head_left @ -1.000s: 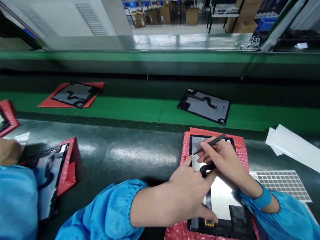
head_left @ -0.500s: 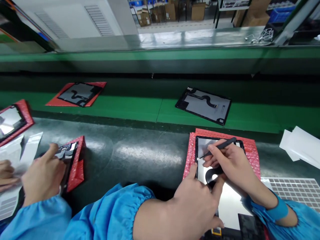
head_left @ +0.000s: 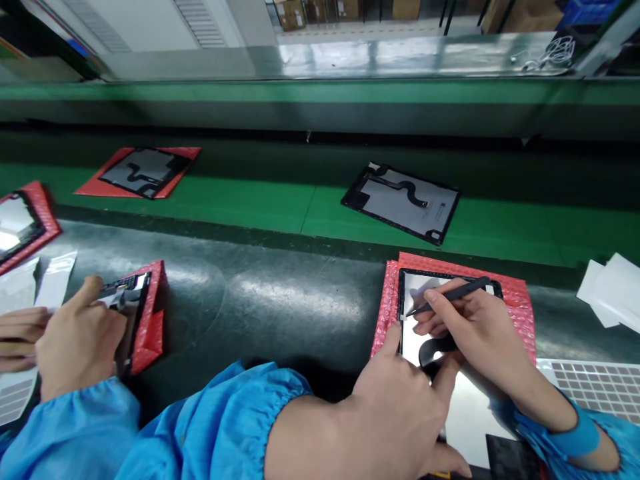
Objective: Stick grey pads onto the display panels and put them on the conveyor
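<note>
In my right hand [head_left: 475,320] I hold black tweezers [head_left: 463,291], slanted with the tip down to the left. The tip is at a small white piece [head_left: 404,318] by the left edge of a tablet screen panel [head_left: 463,407]. My left hand [head_left: 400,407] lies over the lower left of this panel, its index finger stretched to the edge near the white piece and its thumb apart. A black flex cable [head_left: 434,348] curves across the panel between my hands. Pink bubble wrap [head_left: 520,310] lies beneath the panel.
Another screen panel [head_left: 405,200] rests on the green ledge, and one on a red sleeve [head_left: 173,177] lies further left. At left, a co-worker's hand [head_left: 80,333] is on a device. White sheets [head_left: 613,293] and a white grid sheet [head_left: 600,387] lie at right.
The view has tilted down slightly. My hands and the tweezers keep nearly the same place on the panel. At far left, the co-worker's other hand has come closer to the device.
</note>
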Motion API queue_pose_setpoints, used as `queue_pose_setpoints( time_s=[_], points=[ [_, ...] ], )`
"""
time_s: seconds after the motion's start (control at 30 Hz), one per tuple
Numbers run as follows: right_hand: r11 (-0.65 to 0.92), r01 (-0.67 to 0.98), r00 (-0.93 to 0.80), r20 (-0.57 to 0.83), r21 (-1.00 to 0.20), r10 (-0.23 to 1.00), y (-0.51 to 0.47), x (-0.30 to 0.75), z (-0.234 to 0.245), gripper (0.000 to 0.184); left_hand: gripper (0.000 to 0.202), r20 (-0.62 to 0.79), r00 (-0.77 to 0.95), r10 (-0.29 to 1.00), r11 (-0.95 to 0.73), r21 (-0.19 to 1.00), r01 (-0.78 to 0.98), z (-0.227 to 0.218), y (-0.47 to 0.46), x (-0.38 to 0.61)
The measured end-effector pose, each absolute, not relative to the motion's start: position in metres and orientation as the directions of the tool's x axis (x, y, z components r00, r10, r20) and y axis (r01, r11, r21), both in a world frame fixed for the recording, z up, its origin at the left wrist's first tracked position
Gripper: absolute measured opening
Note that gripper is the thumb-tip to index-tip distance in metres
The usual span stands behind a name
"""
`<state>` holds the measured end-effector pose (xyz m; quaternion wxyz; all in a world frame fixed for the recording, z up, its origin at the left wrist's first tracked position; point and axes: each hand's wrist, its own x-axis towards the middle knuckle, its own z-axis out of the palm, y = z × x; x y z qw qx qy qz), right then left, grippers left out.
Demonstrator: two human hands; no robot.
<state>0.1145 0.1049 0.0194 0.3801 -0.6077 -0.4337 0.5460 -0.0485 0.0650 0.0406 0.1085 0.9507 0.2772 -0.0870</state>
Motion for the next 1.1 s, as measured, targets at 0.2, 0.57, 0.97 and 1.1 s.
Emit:
queue_pose_setpoints(
  time_s=[0.2, 0.57, 0.97, 1.1],
  points=[
    [-0.336, 0.130, 0.020, -0.337, -0.933, 0.941, 0.104, 0.115, 0.019, 0.051, 0.112, -0.090, 0.844, 0.529, -0.804, 0.264, 0.533, 0.035, 0.071, -0.055],
    [-0.308, 0.168, -0.002, -0.312, -0.937, 0.950, 0.105, 0.116, 0.019, 0.044, 0.112, -0.170, 0.880, 0.444, -0.825, 0.306, 0.476, 0.043, 0.085, -0.059],
    [-0.296, 0.166, -0.018, -0.303, -0.941, 0.953, 0.108, 0.116, 0.020, 0.052, 0.117, -0.228, 0.882, 0.412, -0.846, 0.264, 0.463, 0.049, 0.092, -0.056],
    [-0.326, 0.149, 0.020, -0.327, -0.933, 0.945, 0.108, 0.115, 0.022, 0.055, 0.111, -0.146, 0.882, 0.448, -0.809, 0.354, 0.469, 0.046, 0.092, -0.058]
  ],
)
